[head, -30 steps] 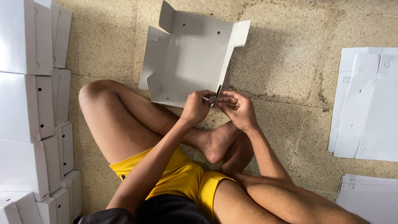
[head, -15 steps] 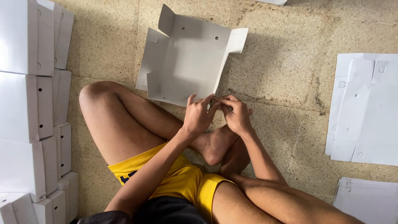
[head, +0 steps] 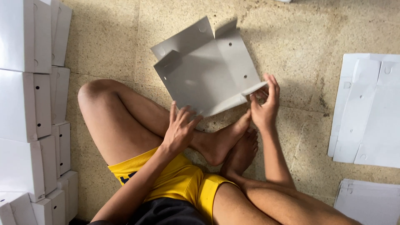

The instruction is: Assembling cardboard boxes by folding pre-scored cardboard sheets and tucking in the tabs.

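A white, partly folded cardboard box blank (head: 208, 71) with small round holes lies tilted on the stone floor in front of my crossed legs. My left hand (head: 180, 127) rests with spread fingers against its near edge. My right hand (head: 263, 104) pinches the blank's near right corner flap between fingers and thumb. Two side flaps stand up at the far left of the blank.
Stacks of finished white boxes (head: 31, 104) line the left side. Flat white box blanks (head: 366, 112) lie on the floor at the right, with another pile (head: 368, 200) at the lower right. My bare feet (head: 227, 143) sit just below the blank.
The blank has turned and shifted right. My hands, which were together at its near edge, have moved apart, the right one out to the corner flap.
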